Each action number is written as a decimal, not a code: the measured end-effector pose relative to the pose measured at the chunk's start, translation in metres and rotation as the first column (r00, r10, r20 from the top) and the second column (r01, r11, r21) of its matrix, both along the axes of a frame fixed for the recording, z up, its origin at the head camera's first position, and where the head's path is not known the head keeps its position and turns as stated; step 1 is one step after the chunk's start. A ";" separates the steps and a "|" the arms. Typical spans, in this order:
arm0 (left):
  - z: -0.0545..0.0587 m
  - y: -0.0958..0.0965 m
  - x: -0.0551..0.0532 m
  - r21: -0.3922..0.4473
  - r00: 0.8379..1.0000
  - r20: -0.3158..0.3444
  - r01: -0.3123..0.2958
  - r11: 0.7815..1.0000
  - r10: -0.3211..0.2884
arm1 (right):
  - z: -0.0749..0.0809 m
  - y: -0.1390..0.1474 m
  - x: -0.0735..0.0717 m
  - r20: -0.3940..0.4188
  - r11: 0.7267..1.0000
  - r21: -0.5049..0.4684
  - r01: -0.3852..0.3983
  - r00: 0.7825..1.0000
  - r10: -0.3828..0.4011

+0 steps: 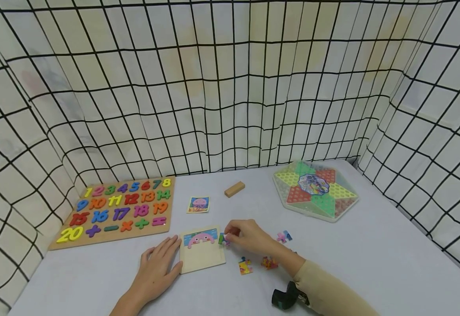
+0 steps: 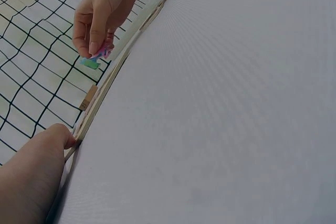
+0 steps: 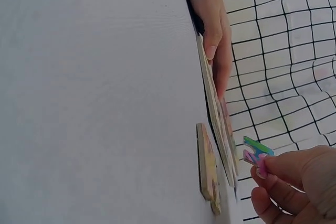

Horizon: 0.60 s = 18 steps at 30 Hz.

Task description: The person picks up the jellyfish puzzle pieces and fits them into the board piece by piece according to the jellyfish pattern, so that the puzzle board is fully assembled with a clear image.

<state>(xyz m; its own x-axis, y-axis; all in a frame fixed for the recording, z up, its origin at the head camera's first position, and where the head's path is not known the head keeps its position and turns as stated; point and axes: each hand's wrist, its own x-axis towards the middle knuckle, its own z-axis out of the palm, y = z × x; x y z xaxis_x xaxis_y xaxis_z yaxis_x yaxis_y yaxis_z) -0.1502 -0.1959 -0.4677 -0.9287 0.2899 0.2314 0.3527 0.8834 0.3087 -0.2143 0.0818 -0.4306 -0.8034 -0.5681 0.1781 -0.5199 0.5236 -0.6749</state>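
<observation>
A wooden puzzle board (image 1: 202, 260) lies on the white table, its upper part filled with a pink face on blue. My left hand (image 1: 158, 268) rests flat on the table with its fingertips against the board's left edge. Between thumb and fingers, my right hand (image 1: 249, 237) pinches a small puzzle piece (image 3: 257, 155), green, blue and pink. It is held just above the board's upper right edge. Nearby on the table lie a yellow puzzle piece (image 1: 245, 266), an orange-red puzzle piece (image 1: 269, 263) and a pink-and-blue puzzle piece (image 1: 284, 237), near or under the right forearm.
At the left is a number board (image 1: 113, 228) with coloured numerals. A picture card (image 1: 199, 204) and a wooden block (image 1: 235, 189) lie behind the puzzle board. A hexagonal star-patterned game board (image 1: 315, 188) sits at the back right. Black netting over white cloth surrounds the table.
</observation>
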 end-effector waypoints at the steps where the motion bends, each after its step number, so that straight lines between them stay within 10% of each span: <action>1: 0.000 0.000 0.000 -0.001 1.000 0.000 0.000 1.000 0.000 | 0.000 -0.002 0.000 0.000 1.000 -0.005 0.000 1.000 0.000; 18: 0.004 0.001 0.003 0.009 1.000 -0.026 0.005 1.000 -0.005 | -0.008 -0.042 -0.008 -0.004 0.997 -0.055 -0.062 0.998 0.061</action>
